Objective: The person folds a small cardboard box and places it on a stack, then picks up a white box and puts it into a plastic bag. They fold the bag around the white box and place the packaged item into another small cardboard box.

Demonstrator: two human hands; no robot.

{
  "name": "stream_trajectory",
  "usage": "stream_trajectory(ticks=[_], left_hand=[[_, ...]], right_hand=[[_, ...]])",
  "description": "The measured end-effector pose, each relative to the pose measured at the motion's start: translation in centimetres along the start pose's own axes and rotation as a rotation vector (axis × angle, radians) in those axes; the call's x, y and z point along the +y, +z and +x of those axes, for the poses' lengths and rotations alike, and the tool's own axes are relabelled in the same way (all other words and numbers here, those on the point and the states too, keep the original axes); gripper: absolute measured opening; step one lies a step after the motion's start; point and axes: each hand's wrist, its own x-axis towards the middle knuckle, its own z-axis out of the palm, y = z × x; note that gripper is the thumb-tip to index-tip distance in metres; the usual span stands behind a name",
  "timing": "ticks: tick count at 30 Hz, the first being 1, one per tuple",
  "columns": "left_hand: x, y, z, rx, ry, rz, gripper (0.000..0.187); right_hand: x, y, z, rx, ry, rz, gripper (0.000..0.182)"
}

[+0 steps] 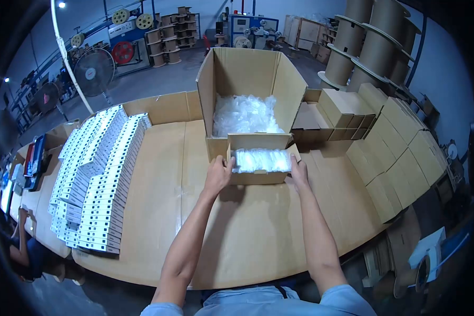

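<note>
A small open cardboard box (247, 179) stands on the cardboard-covered table, its back flap raised. Clear plastic bags (262, 160) are packed in a row inside it; what they contain I cannot make out. My left hand (219, 173) grips the left end of this box, thumb near the top edge. At the opposite end, my right hand (299, 171) has its fingers closed on the side by a flap. Right behind is a large open carton (252, 71) holding a heap of clear plastic bags (245, 116).
Stacks of white boxes (102, 179) stand on the table's left. Closed brown cartons (395, 152) are piled at the right edge. A fan (94, 72) and large spools (374, 45) stand beyond the table. Another person's hand (23, 216) shows at far left.
</note>
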Motion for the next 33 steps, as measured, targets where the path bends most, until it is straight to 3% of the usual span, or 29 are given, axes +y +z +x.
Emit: stream_trajectory(ticks=[3, 9, 12, 15, 18, 21, 24, 27, 28, 30, 31, 33], left_hand=[[-0.2, -0.2, -0.1, 0.094, 0.224, 0.056, 0.031], [0.2, -3.8, -7.5, -0.071, -0.067, 0.026, 0.032], [2.1, -5.8, -12.1, -0.018, -0.249, -0.346, 0.025], [5.7, -8.0, -11.0, 0.211, -0.026, -0.145, 0.022], [7.7, -10.3, -7.4, -0.083, 0.151, -0.065, 0.025], [3.5, -9.3, -3.0, -0.494, -0.041, -0.278, 0.021], [-0.6, -6.3, -0.6, -0.511, -0.195, -0.473, 0.018], [-2.9, -3.4, -1.6, -0.504, -0.465, -0.539, 0.026], [-3.5, -2.4, -2.4, -0.506, -0.569, -0.584, 0.029], [-4.0, -1.3, -4.7, -0.336, -0.596, -0.936, 0.060], [-3.7, -1.2, -6.0, -0.245, -0.606, -1.109, 0.076], [-2.4, -3.0, -9.3, -0.405, -0.276, -1.276, 0.111]], right_hand=[[-2.8, -0.7, -1.2, 0.024, 0.004, -0.322, 0.067], [-3.9, -4.6, -8.8, -0.064, -0.108, -0.433, 0.064], [-3.0, -6.1, -13.0, -0.066, -0.088, -0.404, 0.062], [-5.1, -6.9, -16.6, -0.110, -0.051, -0.396, 0.052], [-6.0, -7.2, -16.9, -0.217, -0.069, -0.427, 0.050], [-5.5, -7.5, -16.9, -0.231, -0.147, -0.358, 0.049], [-5.0, -8.3, -16.5, -0.367, -0.003, -0.195, 0.057], [2.0, -7.8, -16.3, -0.575, -0.080, 0.467, 0.078], [1.7, -7.9, -16.4, -0.574, -0.151, 0.278, 0.086], [0.1, -8.5, -16.4, -0.563, -0.298, -0.102, 0.106], [-2.9, -8.4, -16.4, -0.676, -0.010, -0.202, 0.110], [-2.8, -7.9, -15.7, -0.704, -0.033, -0.185, 0.108]])
